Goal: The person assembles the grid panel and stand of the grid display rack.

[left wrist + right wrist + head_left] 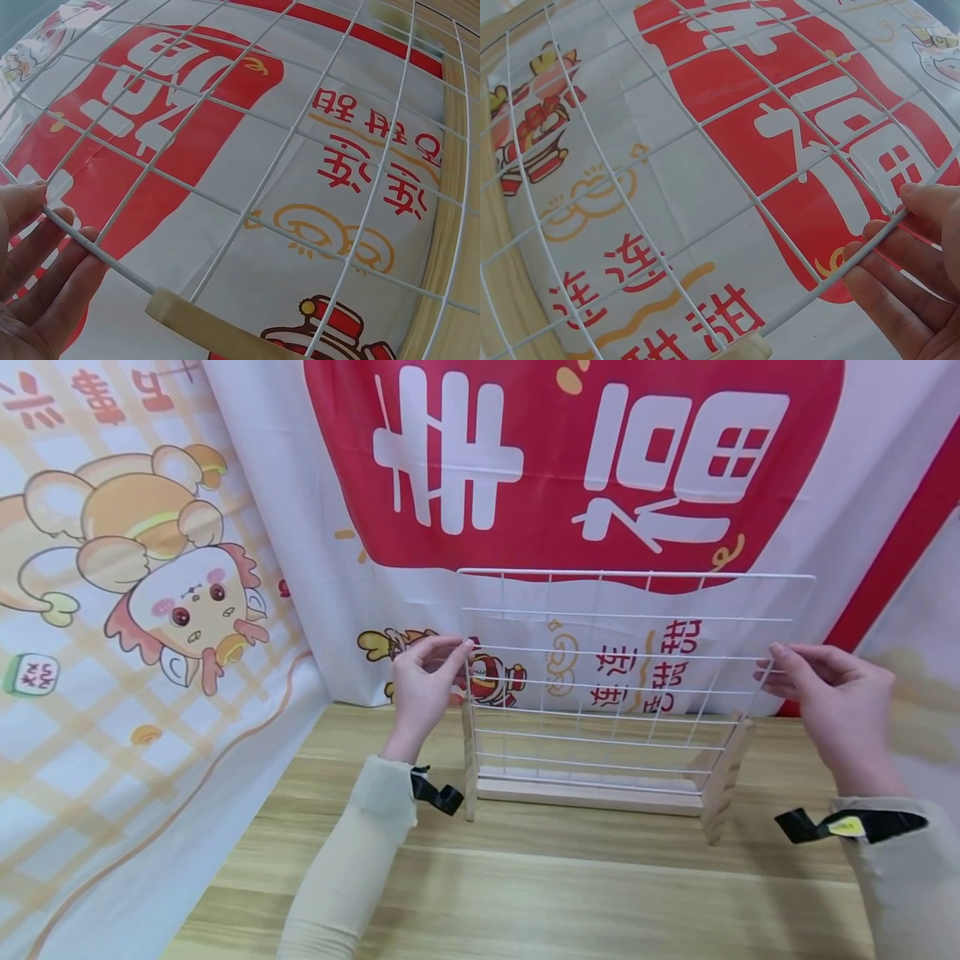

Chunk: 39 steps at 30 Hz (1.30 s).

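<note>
A white wire grid panel (pixel 600 692) stands upright between two wooden side pieces, the left one (pixel 469 752) and the right one (pixel 726 781). A wooden bar (pixel 588 797) joins them near the bottom. My left hand (pixel 426 681) pinches the panel's left edge wire between thumb and fingers, above the left side piece. On the other side my right hand (pixel 847 702) pinches the right edge wire in the same way. Both wrist views show thumb and fingertips on the outer wire, the left fingers (pixel 64 274) and the right fingers (pixel 900 270), just above the wooden ends.
The stand rests on a wood-grain table (pixel 525 893). Behind it hangs a white and red printed cloth (pixel 555 552). A cartoon-printed cloth (pixel 112 710) slopes along the left. Black straps (pixel 438 793) hang at both wrists.
</note>
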Tool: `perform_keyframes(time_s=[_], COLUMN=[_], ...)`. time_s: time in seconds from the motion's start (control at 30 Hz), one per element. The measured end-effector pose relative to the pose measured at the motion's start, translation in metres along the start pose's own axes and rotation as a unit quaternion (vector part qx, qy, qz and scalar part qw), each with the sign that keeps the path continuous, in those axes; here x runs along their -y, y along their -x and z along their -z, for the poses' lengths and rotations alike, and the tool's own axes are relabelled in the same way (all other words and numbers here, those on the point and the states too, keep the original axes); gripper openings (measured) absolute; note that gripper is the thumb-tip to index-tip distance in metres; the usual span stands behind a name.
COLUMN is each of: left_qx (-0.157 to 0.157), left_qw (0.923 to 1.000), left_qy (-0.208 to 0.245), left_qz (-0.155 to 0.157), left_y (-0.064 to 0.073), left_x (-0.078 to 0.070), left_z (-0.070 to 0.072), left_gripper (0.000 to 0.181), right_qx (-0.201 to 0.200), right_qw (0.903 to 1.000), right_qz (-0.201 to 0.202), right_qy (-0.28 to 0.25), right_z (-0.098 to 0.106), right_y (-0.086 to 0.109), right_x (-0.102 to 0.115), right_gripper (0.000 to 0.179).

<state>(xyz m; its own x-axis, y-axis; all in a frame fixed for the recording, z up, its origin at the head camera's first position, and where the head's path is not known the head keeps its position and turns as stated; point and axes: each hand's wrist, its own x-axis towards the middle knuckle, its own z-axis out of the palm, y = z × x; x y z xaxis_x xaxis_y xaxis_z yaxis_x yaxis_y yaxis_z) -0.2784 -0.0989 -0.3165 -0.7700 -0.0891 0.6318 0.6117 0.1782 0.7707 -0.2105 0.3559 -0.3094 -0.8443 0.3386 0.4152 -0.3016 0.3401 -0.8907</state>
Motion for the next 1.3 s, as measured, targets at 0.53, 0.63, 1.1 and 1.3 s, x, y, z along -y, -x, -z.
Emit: perform_keyframes(time_s=[0.53, 0.63, 1.1, 1.3], left_qx=[-0.009, -0.012, -0.029, -0.022], left_qw=[0.9992, 0.9988, 0.9973, 0.9976], left_qy=[-0.010, -0.024, -0.038, -0.013], left_qz=[0.038, 0.040, 0.056, 0.064], left_y=[-0.001, -0.002, 0.000, 0.001], left_x=[-0.003, -0.006, -0.006, -0.005], left_z=[0.000, -0.001, -0.001, -0.005], left_gripper=[0.034, 0.035, 0.030, 0.029], right_qx=[-0.003, -0.007, -0.048, -0.063], right_qw=[0.9999, 0.9997, 0.9984, 0.9980], right_qz=[0.001, -0.014, -0.024, -0.007], right_qy=[0.012, 0.018, 0.016, 0.005], right_z=[-0.004, -0.004, -0.016, -0.016], right_y=[0.001, 0.000, 0.002, 0.003], right_x=[0.001, 0.002, 0.000, -0.004], right_gripper=[0.040, 0.042, 0.042, 0.037])
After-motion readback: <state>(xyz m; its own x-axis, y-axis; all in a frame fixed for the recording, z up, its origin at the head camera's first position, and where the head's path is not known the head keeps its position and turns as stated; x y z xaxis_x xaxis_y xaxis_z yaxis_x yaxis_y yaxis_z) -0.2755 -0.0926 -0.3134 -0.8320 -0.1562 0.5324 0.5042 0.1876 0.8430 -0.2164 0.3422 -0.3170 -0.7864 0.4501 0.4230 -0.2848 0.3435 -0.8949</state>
